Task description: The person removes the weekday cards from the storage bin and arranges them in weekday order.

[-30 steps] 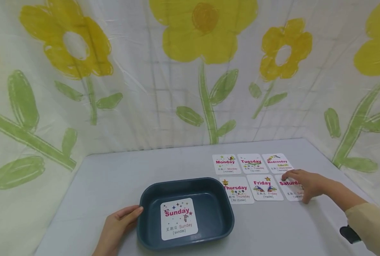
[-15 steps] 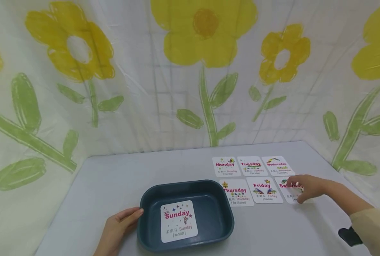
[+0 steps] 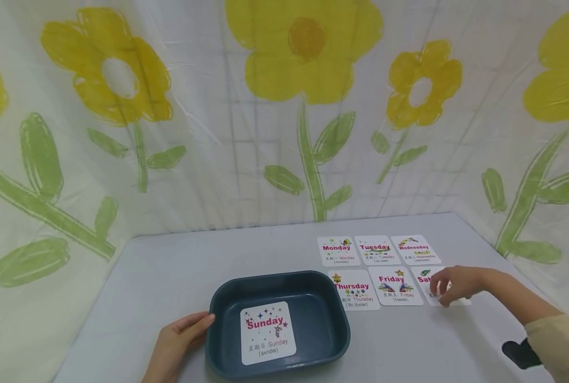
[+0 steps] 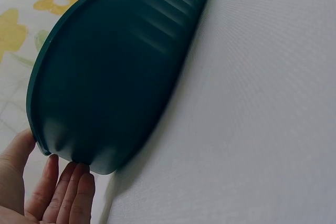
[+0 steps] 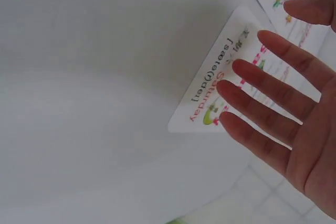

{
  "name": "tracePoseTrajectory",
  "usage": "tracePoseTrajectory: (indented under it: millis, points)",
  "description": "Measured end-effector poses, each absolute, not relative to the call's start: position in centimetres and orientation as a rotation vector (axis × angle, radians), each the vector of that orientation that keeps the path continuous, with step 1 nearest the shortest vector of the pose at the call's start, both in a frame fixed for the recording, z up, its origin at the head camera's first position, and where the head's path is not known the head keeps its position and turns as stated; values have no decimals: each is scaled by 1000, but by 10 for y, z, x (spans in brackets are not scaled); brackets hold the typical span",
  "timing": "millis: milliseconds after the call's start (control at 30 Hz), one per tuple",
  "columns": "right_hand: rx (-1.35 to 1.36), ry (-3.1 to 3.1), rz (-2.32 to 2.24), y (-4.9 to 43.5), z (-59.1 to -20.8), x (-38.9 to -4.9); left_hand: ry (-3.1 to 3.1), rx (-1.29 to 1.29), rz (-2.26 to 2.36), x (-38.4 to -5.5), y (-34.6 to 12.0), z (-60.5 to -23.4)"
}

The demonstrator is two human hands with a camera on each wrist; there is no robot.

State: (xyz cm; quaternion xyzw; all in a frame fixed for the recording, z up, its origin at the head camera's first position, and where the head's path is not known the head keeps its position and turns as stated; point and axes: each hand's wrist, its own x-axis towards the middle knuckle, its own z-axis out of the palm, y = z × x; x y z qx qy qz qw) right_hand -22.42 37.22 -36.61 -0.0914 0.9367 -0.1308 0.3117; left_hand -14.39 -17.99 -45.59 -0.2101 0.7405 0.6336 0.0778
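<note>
My left hand [image 3: 176, 340] holds the left side of a dark teal plastic basin [image 3: 341, 330]. In the left wrist view the thumb meets the basin's rim and the other fingers [image 4: 81, 195] lie against its outer wall. Flat inside the basin is a white card printed "Sunday" [image 3: 267, 343]. My right hand [image 3: 459, 284] hovers over the "Saturday" card [image 3: 423, 279], hiding part of its print. The right wrist view shows the fingers spread above that card [image 5: 194, 100], with nothing between them and the thumb.
Beside the Saturday card are the Friday [image 3: 396, 292] and Thursday [image 3: 363, 304] cards; the basin's rim overlaps Thursday's edge in the head view. Behind them lie Monday [image 3: 337, 260], Tuesday [image 3: 377, 258] and Wednesday [image 3: 415, 256]. A flower-printed curtain [image 3: 198, 175] stands behind the white table [image 3: 169, 266].
My right hand has drawn slightly left and closer over the Saturday card, its fingers bending more. The left hand stays at the basin. The head view has tipped up slightly.
</note>
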Motion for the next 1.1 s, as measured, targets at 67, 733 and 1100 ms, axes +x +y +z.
tracePoseTrajectory:
  millis: [67,733,1100]
  points:
    - [-247,2471,-344,367,-365,-223,2216,-633,1899,-143,-180,-456]
    - [-485,2549,-193,265,-336,-205,2216,-614,1916,-143,-181,-454]
    - [-620,2529,-196,217,-321,-200,2205,-616,1936,-144,-179,-454]
